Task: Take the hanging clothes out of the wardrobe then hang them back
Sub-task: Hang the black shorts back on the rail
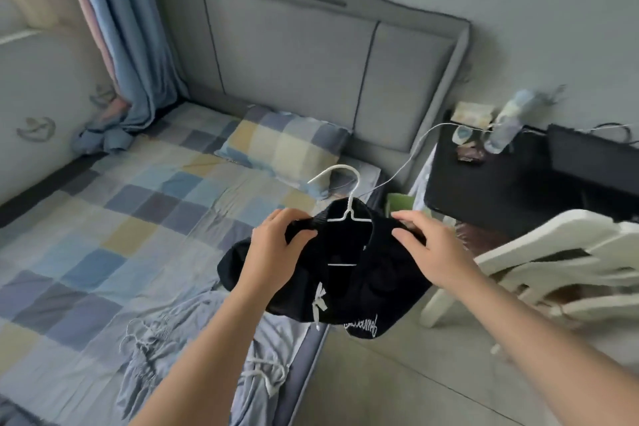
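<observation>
A black garment (366, 284) with a small white bow and white lettering hangs on a white wire hanger (349, 197), held in the air over the bed's right edge. My left hand (276, 252) grips the garment's left shoulder. My right hand (428, 249) grips its right shoulder. The hanger's hook points up and away from me. A light blue garment (193, 349) with white drawstrings lies crumpled on the bed below my left forearm. The wardrobe is out of view.
The bed (103, 218) has a checked sheet, a checked pillow (287, 145) and a grey padded headboard (311, 55). A black bedside table (501, 190) with bottles and a cable stands to the right. A white chair (560, 270) stands near my right forearm. Blue curtains (128, 45) hang at the left.
</observation>
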A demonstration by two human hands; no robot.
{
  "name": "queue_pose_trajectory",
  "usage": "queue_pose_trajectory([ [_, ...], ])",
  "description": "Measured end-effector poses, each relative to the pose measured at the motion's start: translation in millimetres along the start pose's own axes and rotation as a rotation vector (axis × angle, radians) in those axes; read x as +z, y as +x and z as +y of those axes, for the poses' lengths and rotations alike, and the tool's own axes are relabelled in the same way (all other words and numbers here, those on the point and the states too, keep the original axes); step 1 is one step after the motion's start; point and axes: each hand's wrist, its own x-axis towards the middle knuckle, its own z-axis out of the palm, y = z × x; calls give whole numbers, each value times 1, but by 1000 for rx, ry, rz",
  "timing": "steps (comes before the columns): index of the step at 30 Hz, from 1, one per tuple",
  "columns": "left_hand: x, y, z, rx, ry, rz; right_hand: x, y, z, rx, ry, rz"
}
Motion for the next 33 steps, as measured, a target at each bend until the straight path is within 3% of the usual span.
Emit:
queue_pose_trajectory([
  [5,78,13,94,185,-40,-164,-96,-57,57,30,-45,93],
  [16,269,-14,312,474,-151,-437,-290,-209,177,279,-58,306],
  [25,411,-56,468,687,-202,-666,-406,-333,232,537,-81,600],
  [33,528,-93,586,967,-240,-836,-481,-421,234,793,-135,884],
])
